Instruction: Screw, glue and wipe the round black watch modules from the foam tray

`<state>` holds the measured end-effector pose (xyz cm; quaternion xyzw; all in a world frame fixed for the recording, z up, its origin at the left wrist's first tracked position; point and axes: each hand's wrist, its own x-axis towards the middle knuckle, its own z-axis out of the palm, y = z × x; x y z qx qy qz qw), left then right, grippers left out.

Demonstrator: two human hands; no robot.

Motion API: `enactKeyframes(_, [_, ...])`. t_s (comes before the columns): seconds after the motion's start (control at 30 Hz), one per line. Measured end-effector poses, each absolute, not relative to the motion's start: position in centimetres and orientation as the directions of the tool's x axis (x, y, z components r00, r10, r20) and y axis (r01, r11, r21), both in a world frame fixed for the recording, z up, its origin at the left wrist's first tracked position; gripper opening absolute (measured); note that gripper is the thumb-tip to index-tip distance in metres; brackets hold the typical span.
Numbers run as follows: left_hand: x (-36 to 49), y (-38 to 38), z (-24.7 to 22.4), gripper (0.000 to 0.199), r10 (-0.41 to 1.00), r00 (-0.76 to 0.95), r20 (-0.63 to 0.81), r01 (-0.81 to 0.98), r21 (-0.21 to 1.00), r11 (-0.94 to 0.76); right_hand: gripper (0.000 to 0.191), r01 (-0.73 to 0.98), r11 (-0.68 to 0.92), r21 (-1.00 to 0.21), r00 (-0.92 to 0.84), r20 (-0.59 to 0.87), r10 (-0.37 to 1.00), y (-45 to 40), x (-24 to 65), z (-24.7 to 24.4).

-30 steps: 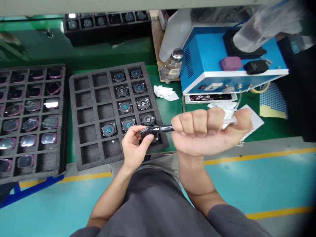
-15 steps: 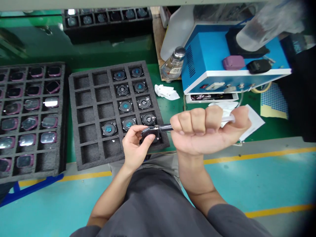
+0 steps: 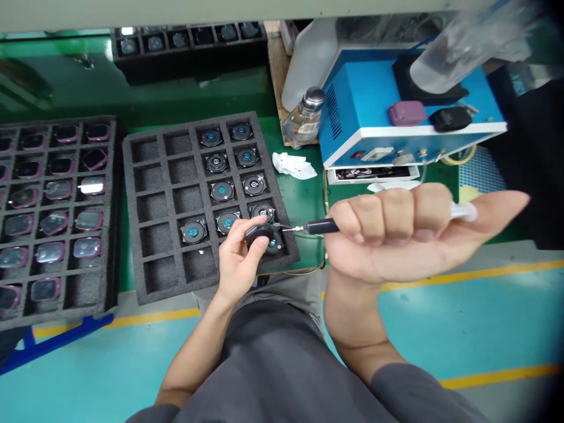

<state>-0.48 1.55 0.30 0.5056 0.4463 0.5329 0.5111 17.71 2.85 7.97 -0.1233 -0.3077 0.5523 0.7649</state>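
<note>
My left hand (image 3: 240, 255) pinches a round black smartwatch case (image 3: 259, 236) between thumb and fingers, tilted over the lower right corner of a grey foam tray (image 3: 152, 176). Under it, another round watch body (image 3: 274, 242) partly shows in its pocket. Wrapped in my right hand (image 3: 392, 235) is a black pen-shaped tool (image 3: 321, 227) with a thin metal needle tip. Its pale, translucent rear end (image 3: 462, 211) sticks out by my thumb. The tip points left at the held case, close to its edge; I cannot tell if they touch. Several round watches (image 3: 221, 190) fill pockets on the tray's right side.
At left, another foam tray (image 3: 110, 235) holds square purple-framed watches. A blue machine (image 3: 348, 111) stands behind my right hand, beside a glass bottle (image 3: 304, 117) and crumpled white tissue (image 3: 293, 165). A third tray (image 3: 189, 56) sits at the back under an overhead ledge (image 3: 176, 13).
My right hand has moved right, drawing the tool back from the watch case so its needle tip shows. The left hand still holds the case, shifted slightly left.
</note>
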Motion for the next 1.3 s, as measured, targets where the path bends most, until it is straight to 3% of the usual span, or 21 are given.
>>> enactKeyframes(0.13, [-0.6, 1.6, -0.1, 0.024, 0.999, 0.023, 0.039, -0.213, 0.977, -0.033, 0.070, -0.716, 0.436, -0.546, 0.230, 0.405, 0.885, 3.1, 18.6, 7.5])
enactKeyframes(0.3, [-0.4, 1.6, -0.2, 0.023, 1.000, 0.002, -0.017, -0.333, 0.943, 0.016, 0.069, -0.715, 0.431, -0.551, 0.186, 0.444, 0.877, 3.4, 17.5, 7.3])
enactKeyframes(0.9, [-0.2, 1.5, -0.2, 0.023, 1.000, -0.030, 0.004, -0.318, 0.948, -0.013, 0.065, -0.712, 0.406, -0.572, 0.112, 0.479, 0.871, 3.7, 16.3, 6.9])
enactKeyframes(1.07, [-0.3, 1.5, -0.4, 0.037, 0.997, -0.043, 0.059, -0.219, 0.974, -0.067, 0.065, -0.724, 0.440, -0.531, 0.146, 0.505, 0.851, 3.6, 16.8, 7.4])
enactKeyframes(1.17, [-0.3, 1.5, -0.3, 0.026, 0.999, -0.004, 0.054, -0.177, 0.983, -0.053, 0.067, -0.707, 0.449, -0.545, 0.148, 0.508, 0.849, 3.5, 17.2, 7.5])
enactKeyframes(1.3, [-0.2, 1.4, -0.1, 0.022, 1.000, -0.006, 0.020, -0.247, 0.969, -0.020, 0.065, -0.713, 0.434, -0.551, 0.125, 0.509, 0.851, 3.7, 16.8, 7.5])
